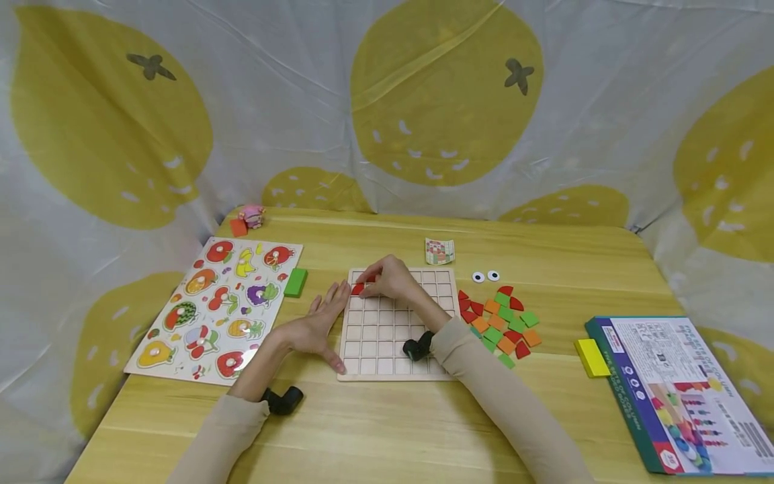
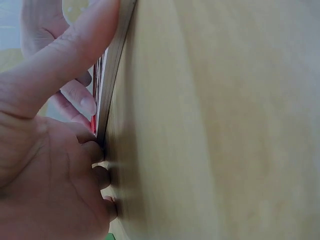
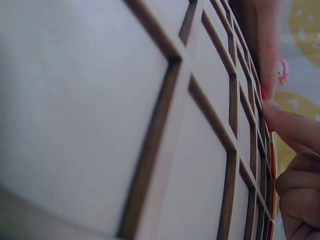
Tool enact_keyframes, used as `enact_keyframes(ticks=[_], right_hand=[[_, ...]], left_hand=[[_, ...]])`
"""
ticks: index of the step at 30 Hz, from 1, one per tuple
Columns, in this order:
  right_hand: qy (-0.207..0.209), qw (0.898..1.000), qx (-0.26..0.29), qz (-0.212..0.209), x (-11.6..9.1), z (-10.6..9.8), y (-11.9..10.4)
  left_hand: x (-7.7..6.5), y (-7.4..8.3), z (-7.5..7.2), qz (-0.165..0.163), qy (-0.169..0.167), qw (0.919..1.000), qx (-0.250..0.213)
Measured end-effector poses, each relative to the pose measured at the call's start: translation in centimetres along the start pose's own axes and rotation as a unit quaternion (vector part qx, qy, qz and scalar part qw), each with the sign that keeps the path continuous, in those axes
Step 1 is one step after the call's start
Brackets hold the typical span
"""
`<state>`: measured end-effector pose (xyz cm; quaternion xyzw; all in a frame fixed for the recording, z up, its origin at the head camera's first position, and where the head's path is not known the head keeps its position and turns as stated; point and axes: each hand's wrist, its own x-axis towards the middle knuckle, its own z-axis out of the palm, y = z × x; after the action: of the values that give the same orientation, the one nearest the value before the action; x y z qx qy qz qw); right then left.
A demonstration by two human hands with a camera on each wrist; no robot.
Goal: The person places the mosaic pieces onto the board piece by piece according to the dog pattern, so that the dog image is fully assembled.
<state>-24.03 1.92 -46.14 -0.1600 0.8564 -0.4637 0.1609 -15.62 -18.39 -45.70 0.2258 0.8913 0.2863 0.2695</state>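
A pale wooden grid board (image 1: 369,349) with square cells lies on the table in front of me. My right hand (image 1: 393,279) reaches over its upper left corner, thumb and fingertips pinching a small red tile (image 1: 358,289) at a cell there. More red (image 3: 271,175) shows along the board's far row in the right wrist view, partly hidden by that hand. My left hand (image 1: 314,329) is spread along the board's left edge, its thumb near the lower corner and its fingertips by the upper part. In the left wrist view its thumb (image 2: 65,55) lies against the board's side.
Loose red, green and orange tiles (image 1: 496,323) lie right of the board, below two googly eyes (image 1: 486,276). A pattern card (image 1: 439,251) sits behind. Left are a fruit puzzle (image 1: 211,309), a green block (image 1: 295,282) and a pink figurine (image 1: 252,216); right, a box (image 1: 683,396) and yellow block (image 1: 591,357).
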Motion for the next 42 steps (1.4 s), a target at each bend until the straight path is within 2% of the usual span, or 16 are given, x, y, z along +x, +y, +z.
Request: enact_keyframes(ticks=[3, 10, 18, 22, 24, 27, 32, 35, 38, 42], right_hand=[[-0.009, 1.000, 0.005, -0.001, 0.1, 0.0, 0.2], [-0.020, 0.999, -0.023, -0.012, 0.3, 0.0, 0.4], [-0.023, 0.999, -0.019, -0.014, 0.3, -0.2, 0.6], [-0.029, 0.999, -0.010, -0.020, -0.2, -1.0, 0.5], [-0.028, 0.999, -0.012, -0.024, -0.9, -2.1, 0.7], [-0.020, 0.999, -0.021, -0.027, -2.8, -5.0, 1.5], [0.028, 0.999, -0.041, 0.015, -8.3, -11.7, 5.0], [0.057, 0.996, -0.048, 0.051, -11.4, -14.8, 7.5], [0.073, 0.991, -0.067, 0.085, -13.6, -16.6, 9.5], [0.076, 0.985, -0.092, 0.126, -15.3, -17.5, 11.2]], left_hand=[[0.0, 0.0, 0.0, 0.002, 0.000, 1.0000, 0.000], [0.0, 0.1, 0.0, -0.003, -0.001, 1.0000, -0.002], [0.0, -0.1, 0.0, 0.000, 0.000, 1.0000, -0.001], [0.0, -0.1, 0.0, -0.003, 0.001, 1.0000, 0.003], [0.0, -0.1, 0.0, -0.005, 0.002, 1.0000, 0.004], [0.0, -0.1, 0.0, -0.005, 0.002, 1.0000, 0.002], [0.0, 0.1, 0.1, 0.001, 0.003, 1.0000, 0.001], [-0.2, 0.1, 0.0, -0.001, 0.005, 1.0000, 0.006], [-0.3, 0.1, 0.0, 0.000, 0.004, 0.9999, 0.011], [-0.1, 0.1, 0.0, 0.007, 0.001, 0.9999, 0.014]])
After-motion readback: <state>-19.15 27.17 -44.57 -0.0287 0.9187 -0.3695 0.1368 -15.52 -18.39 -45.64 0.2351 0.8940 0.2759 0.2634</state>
